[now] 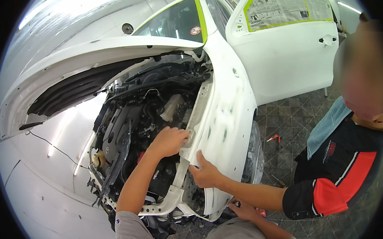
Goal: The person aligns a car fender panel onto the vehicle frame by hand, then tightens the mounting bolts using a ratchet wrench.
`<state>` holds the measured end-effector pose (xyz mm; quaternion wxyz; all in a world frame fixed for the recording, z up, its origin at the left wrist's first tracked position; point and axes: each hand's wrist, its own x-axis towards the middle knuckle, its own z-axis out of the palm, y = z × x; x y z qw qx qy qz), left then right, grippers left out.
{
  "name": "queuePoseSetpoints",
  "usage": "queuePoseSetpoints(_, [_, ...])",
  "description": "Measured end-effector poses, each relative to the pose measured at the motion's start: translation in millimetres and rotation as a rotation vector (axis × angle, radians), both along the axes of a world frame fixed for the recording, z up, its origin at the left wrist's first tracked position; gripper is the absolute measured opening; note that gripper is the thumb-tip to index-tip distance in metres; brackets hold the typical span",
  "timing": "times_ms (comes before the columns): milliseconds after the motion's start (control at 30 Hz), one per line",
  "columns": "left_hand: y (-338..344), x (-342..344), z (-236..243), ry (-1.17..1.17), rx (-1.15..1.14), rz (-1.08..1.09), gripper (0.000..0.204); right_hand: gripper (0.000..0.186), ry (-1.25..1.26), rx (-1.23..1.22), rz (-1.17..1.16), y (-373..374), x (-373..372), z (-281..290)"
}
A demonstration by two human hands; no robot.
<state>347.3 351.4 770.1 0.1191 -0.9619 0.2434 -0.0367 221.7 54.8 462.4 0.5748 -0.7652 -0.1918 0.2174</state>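
Observation:
My left hand [171,141] reaches over the engine bay to the inner edge of a white front fender [225,121]. Its fingers are curled down at the metal rail [197,113]; what they grip is hidden. Low at the fender's front end, my right hand [242,210] has its fingers bent beside the panel's lower edge, and whatever lies in them is too dark to make out. Between my two hands, a co-worker's hand [205,172] rests at the fender's inner edge, thumb raised.
The raised hood [75,50] arches over the engine [127,125] at left. An open door [284,59] with a papered window stands behind the fender. Red-handled pliers [274,138] lie on the tiled floor near a plastic-wrapped wheel [254,152]. A co-worker [326,168] stands at right.

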Motion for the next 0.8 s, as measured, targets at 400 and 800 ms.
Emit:
queuePoseSetpoints(400, [0.9, 0.8, 3.0, -0.022, 0.022, 0.025, 0.019, 0.028, 0.023, -0.007, 0.005, -0.1, 3.6, -2.3])
queuePoseSetpoints(800, [8.0, 2.8, -5.3, -0.032, -0.025, 0.019, 0.018, 0.029, -0.050, 0.055, -0.048, -4.4, 1.6, 3.4])
